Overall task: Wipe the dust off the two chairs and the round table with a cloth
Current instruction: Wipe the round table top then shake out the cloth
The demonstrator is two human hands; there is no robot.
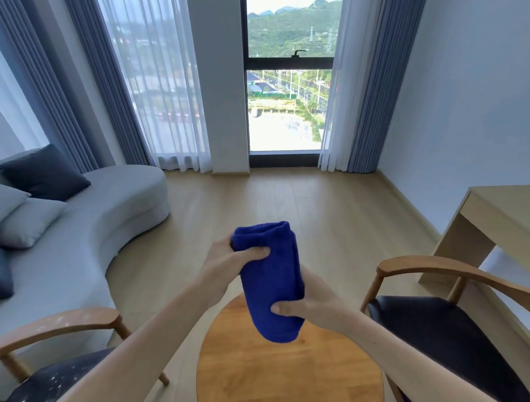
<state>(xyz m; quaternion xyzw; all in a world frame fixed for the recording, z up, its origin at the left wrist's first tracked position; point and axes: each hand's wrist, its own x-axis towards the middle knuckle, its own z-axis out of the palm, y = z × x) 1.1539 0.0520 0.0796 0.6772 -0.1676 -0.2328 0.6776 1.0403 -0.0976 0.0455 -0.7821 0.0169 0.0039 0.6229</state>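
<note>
A folded blue cloth is held up in the air over the round wooden table. My left hand grips its upper part and my right hand grips its lower part. The left chair has a wooden armrest and a dark seat, both speckled with white dust. The right chair has a wooden arm and a dark seat that looks clean. My forearms hide parts of both seats and of the table's edges.
A curved grey sofa with cushions stands at the left. A light wooden desk is against the right wall. Curtains and a tall window lie ahead, with open wooden floor in between.
</note>
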